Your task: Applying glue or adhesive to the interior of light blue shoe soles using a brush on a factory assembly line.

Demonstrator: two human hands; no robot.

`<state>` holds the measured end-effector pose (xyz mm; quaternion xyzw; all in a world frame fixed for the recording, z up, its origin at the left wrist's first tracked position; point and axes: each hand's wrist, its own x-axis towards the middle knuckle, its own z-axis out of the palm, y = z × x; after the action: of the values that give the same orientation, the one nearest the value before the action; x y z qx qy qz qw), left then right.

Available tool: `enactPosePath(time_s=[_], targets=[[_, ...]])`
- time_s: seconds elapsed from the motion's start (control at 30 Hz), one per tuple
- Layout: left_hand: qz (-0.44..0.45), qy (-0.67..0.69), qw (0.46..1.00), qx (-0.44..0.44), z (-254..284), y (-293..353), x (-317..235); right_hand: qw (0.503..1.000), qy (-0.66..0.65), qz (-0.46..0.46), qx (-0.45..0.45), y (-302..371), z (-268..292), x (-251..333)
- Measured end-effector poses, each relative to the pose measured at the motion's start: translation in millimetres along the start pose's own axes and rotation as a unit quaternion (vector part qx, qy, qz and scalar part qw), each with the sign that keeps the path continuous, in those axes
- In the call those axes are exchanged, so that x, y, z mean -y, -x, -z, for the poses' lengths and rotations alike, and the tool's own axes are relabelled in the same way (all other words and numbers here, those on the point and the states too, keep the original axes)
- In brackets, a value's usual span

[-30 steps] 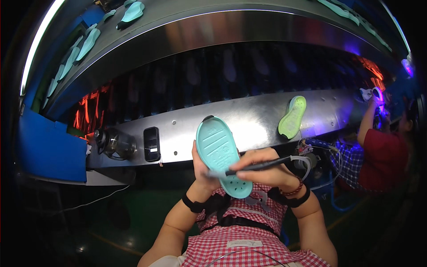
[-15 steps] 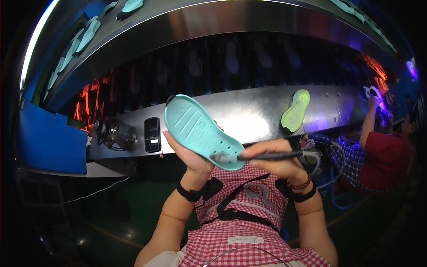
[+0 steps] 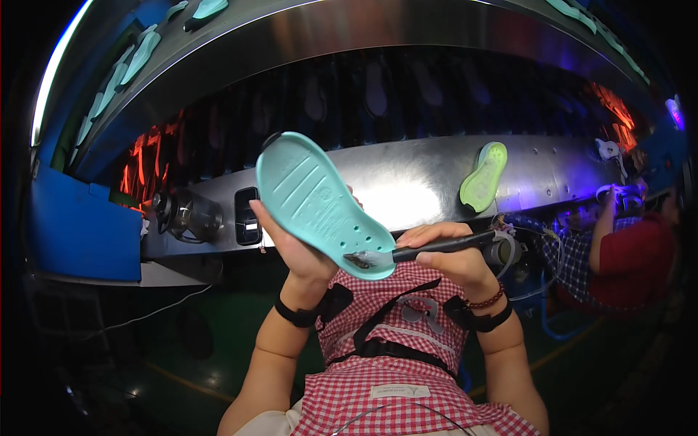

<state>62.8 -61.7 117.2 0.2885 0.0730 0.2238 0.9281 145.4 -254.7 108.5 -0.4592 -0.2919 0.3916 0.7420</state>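
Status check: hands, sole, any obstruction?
Left hand holding turquoise sole. Right hand gripping black-handled brush, bristles at sole's holed end. Nothing seen in the way.

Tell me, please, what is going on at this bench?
The person's left hand holds up a turquoise, shoe-sole-shaped piece, perforated near its lower end. The right hand grips a black-handled brush, its bristles at that perforated end. A lime-green sole-shaped piece lies on the shiny metal bench, toward the right.
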Motion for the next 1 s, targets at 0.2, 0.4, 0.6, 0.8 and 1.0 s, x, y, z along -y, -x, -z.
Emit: enactPosePath(time_s=[0.2,0.4,0.6,0.8,1.0], targets=[[0.080,0.046,0.995,-0.031,-9.3,23.1,23.2,0.992,-0.106,-0.021,-0.065,4.3,-23.1,-1.9],[0.198,-0.009,0.978,0.066,28.5,17.9,17.2,0.975,0.198,0.039,0.093,3.3,-15.4,29.0],[0.323,-0.073,0.937,0.109,18.5,6.5,-1.1,0.946,0.271,0.035,0.175,-1.7,-14.7,37.1],[0.399,-0.206,0.882,0.140,-1.3,7.7,-13.1,0.941,0.263,0.063,0.204,-5.6,-4.4,47.0],[0.413,-0.243,0.866,0.144,18.1,8.9,-18.2,0.917,0.303,0.032,0.256,-1.8,-2.0,65.1]])
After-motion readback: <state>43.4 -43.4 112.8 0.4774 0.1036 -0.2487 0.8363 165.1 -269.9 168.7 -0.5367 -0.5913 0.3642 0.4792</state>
